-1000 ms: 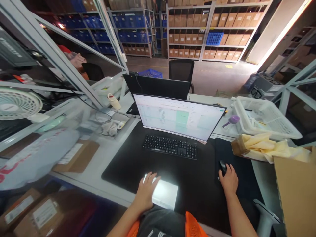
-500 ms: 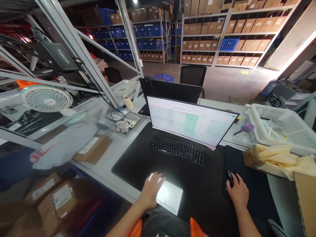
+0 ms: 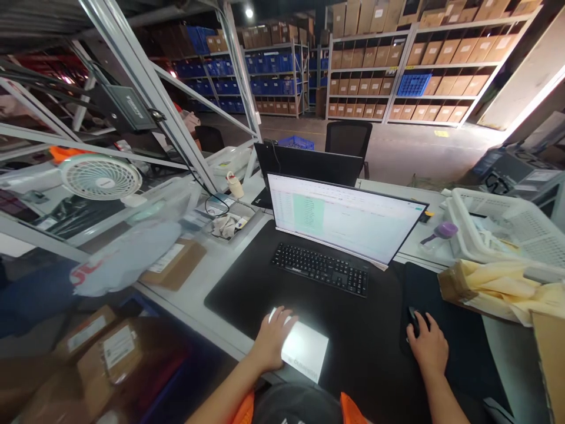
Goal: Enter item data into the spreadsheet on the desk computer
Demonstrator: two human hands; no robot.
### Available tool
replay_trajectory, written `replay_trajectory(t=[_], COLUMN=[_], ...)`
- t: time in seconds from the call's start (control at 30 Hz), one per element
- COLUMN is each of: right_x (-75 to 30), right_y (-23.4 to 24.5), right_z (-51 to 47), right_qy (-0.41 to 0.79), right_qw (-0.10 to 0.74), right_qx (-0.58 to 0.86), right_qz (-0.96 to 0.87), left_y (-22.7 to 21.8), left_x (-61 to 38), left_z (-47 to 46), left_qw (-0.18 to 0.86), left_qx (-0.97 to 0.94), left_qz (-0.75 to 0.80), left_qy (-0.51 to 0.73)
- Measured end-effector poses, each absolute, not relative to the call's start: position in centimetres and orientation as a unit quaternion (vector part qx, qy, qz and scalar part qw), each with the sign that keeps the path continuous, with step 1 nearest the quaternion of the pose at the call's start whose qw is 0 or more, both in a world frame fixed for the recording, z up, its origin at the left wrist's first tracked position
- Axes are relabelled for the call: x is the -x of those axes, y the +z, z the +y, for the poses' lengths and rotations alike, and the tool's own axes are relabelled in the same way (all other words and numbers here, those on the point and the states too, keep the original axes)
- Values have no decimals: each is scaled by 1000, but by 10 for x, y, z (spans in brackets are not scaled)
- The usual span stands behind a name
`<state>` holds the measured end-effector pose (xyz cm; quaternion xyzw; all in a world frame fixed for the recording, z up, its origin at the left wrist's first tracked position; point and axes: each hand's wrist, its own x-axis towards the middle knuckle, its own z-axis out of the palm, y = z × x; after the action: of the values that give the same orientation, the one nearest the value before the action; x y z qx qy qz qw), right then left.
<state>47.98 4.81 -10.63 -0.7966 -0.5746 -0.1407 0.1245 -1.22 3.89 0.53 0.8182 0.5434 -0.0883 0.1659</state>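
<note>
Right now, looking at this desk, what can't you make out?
Head view:
Monitor text: too small.
Mouse: mostly covered by right hand.
White box label: washed out by glare, partly under left hand.
Parcels lower left: blurred labels.

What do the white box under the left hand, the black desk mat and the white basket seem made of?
The white box under the left hand looks like smooth coated cardboard: flat faces, crisp edges, strong glare. The desk mat is matte black, probably fabric or rubber: no shine. The basket looks like white moulded plastic: gridded, perforated walls.
</note>
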Motion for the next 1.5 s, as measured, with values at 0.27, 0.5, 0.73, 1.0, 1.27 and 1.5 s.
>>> replay_trajectory(t=[0.27,0.5,0.73,1.0,1.27,1.5], right_x=[-480,-482,-482,-483,-482,-486], right_y=[-106,-110,-109,-113,-114,-121], right_z=[49,50,50,50,49,50], right_qy=[-134,-133,-135,-125,-136,-129], right_qw=[159,190,202,183,160,160], right_qx=[797,804,809,813,815,803], right_qz=[-567,-548,-536,-538,-541,-559], left_y=[8,16,14,17,22,13], left_x=[11,11,37,86,122,135], left_z=[38,36,39,65,89,116], left_qw=[152,151,124,60,58,36], left_qx=[-819,-799,-692,-520,-409,-309], left_qz=[547,579,711,852,910,946], left_qy=[-89,-52,-14,10,38,87])
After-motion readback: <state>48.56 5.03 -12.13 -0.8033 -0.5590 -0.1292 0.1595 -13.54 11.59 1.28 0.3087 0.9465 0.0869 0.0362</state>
